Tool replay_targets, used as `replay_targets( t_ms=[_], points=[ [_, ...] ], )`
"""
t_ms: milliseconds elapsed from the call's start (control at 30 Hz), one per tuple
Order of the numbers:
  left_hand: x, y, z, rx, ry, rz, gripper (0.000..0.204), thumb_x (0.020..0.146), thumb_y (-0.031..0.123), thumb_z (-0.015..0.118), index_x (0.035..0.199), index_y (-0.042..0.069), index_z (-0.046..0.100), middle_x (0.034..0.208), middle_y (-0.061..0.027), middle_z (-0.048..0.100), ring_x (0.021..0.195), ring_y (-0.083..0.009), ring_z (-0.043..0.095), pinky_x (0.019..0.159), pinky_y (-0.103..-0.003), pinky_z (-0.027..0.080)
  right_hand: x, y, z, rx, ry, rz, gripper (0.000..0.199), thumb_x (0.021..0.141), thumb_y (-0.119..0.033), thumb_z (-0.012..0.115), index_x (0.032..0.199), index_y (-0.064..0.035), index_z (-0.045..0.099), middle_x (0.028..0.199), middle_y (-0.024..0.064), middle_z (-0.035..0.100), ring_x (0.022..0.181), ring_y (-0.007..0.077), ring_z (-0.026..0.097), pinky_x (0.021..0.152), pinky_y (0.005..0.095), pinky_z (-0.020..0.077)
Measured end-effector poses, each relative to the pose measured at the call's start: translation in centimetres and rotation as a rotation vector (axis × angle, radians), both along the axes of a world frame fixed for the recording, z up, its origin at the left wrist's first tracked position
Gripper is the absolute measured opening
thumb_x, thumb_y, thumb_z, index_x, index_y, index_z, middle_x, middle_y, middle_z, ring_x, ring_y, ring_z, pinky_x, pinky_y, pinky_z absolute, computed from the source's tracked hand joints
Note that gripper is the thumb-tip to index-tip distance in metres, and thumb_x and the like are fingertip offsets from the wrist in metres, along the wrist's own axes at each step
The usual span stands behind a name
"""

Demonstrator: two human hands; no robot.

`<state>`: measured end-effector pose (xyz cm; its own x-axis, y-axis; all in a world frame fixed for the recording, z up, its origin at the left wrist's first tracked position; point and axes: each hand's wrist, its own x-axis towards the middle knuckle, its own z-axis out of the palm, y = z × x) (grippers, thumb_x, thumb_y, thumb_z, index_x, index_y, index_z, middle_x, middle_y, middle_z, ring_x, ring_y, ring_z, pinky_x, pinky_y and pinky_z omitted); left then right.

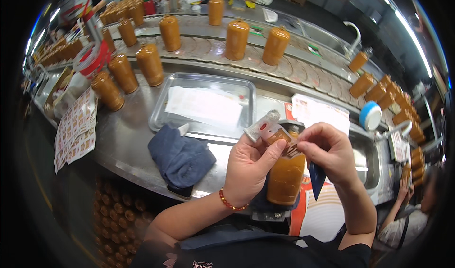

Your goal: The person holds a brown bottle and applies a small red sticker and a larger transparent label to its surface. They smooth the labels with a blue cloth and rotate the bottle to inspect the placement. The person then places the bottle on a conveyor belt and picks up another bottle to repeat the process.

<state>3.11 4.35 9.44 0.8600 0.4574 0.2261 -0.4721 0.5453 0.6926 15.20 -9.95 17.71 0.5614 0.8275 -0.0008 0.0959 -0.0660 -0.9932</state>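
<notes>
My left hand (247, 166), with a red bead bracelet at its wrist, is closed around a small label strip (265, 127), whitish with a red mark and a brown patch. Thumb and forefinger of my right hand (334, 149) pinch together close to the strip's dark-marked end; whether they grip its edge cannot be made out. A flat blue pointed piece (317, 179) sticks down from under the right palm, seemingly held by the other fingers. Just below both hands stands a glossy brown bottle (286, 185), its neck partly hidden by the fingers.
To the left lie a crumpled dark blue cloth (177, 154) and a metal tray (156, 111) with white sheets. Several brown bottles (150, 65) stand beyond, some on a slatted conveyor (204, 47). At right are a sink (377, 166) and a blue-and-white tape roll (370, 116). Other people work nearby.
</notes>
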Motion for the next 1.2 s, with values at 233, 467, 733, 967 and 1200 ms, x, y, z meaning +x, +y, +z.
replay_targets(
  t_ms=[233, 467, 733, 967, 1200],
  points=[
    [0.7, -2.4, 1.0, 0.743, 0.117, -0.031, 0.050, 0.097, 0.002, 0.072, 0.144, -0.001, 0.055, 0.122, -0.0090, 0.071, 0.115, -0.0129, 0.066, 0.102, -0.031, 0.053, -0.2, -9.7, -3.5, -0.096, -0.063, -0.252, 0.019, 0.093, -0.005, 0.077, 0.110, 0.0000, 0.071, 0.095, 0.0005, 0.069, 0.074, 0.0016, 0.059, 0.067, 0.0171, 0.0468],
    [1.7, -4.1, 0.6, 1.151, 0.047, -0.008, 0.032, 0.090, 0.014, 0.080, 0.119, 0.002, 0.069, 0.094, -0.0147, 0.070, 0.083, -0.0323, 0.069, 0.073, -0.037, 0.055, 0.1, -9.2, -2.1, 0.018, -0.306, -0.086, 0.026, 0.085, -0.004, 0.081, 0.110, -0.0032, 0.076, 0.097, 0.0055, 0.068, 0.072, 0.0077, 0.061, 0.063, 0.0215, 0.0481],
    [-0.7, -1.0, -3.6, 1.086, 0.290, 0.221, 0.078, 0.095, 0.029, 0.076, 0.156, -0.002, 0.040, 0.141, -0.0199, 0.054, 0.131, -0.0325, 0.054, 0.110, -0.041, 0.044, -0.7, -9.9, -1.5, 0.037, -0.525, -0.132, 0.014, 0.083, 0.004, 0.079, 0.095, -0.0019, 0.080, 0.083, 0.0077, 0.072, 0.072, 0.0143, 0.067, 0.064, 0.0246, 0.0505],
    [0.6, -1.2, -6.3, 0.832, 0.265, 0.117, 0.081, 0.101, 0.036, 0.068, 0.158, -0.007, 0.030, 0.159, -0.0257, 0.033, 0.150, -0.0371, 0.033, 0.123, -0.045, 0.029, 1.1, -6.0, -4.7, 0.012, -0.299, -0.091, 0.011, 0.088, -0.003, 0.075, 0.099, -0.0009, 0.078, 0.088, 0.0064, 0.073, 0.078, 0.0132, 0.067, 0.071, 0.0248, 0.0509],
    [1.5, -2.6, -6.3, 0.967, 0.419, 0.013, 0.104, 0.088, 0.029, 0.082, 0.160, -0.006, 0.016, 0.157, -0.0250, 0.034, 0.148, -0.0342, 0.037, 0.122, -0.043, 0.031, 2.3, -3.6, -8.8, -0.021, -0.270, -0.223, 0.010, 0.088, -0.007, 0.079, 0.097, -0.0034, 0.079, 0.086, 0.0022, 0.067, 0.067, 0.0052, 0.056, 0.060, 0.0213, 0.0439]
  ],
)
